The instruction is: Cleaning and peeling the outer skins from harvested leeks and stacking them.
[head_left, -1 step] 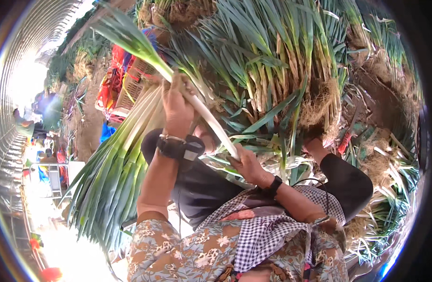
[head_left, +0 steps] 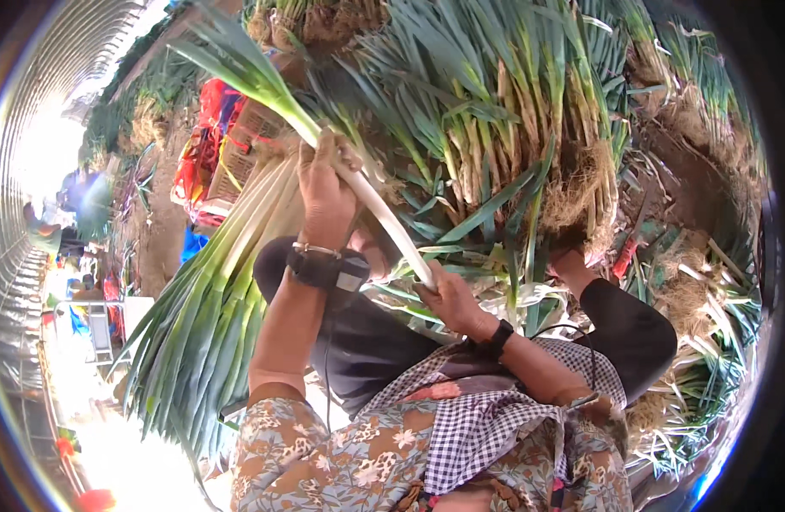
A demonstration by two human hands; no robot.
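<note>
A single leek point(head_left: 379, 210) with a long white shaft is held slantwise in front of me, its green leaves pointing up and left. My left hand point(head_left: 327, 181) is wrapped around the upper shaft, just below the leaves. At the lower end, my right hand point(head_left: 455, 302) is closed on the same leek. A small dark edge shows by the right fingers; I cannot make out what it is. Beside my left forearm lies a fanned heap of clean leeks point(head_left: 213, 299), pale shafts toward the top.
Unpeeled leeks point(head_left: 503, 111) with brown roots are bunched ahead. A plastic crate point(head_left: 239, 162) and red netting point(head_left: 210, 107) stand at the left. A red-handled tool point(head_left: 624, 258) lies right, near loose peelings point(head_left: 546, 300). My bent knees in black trousers point(head_left: 371, 350) flank the work.
My left hand and the upper part of the leek have shifted very slightly to the right. Both hands keep their hold.
</note>
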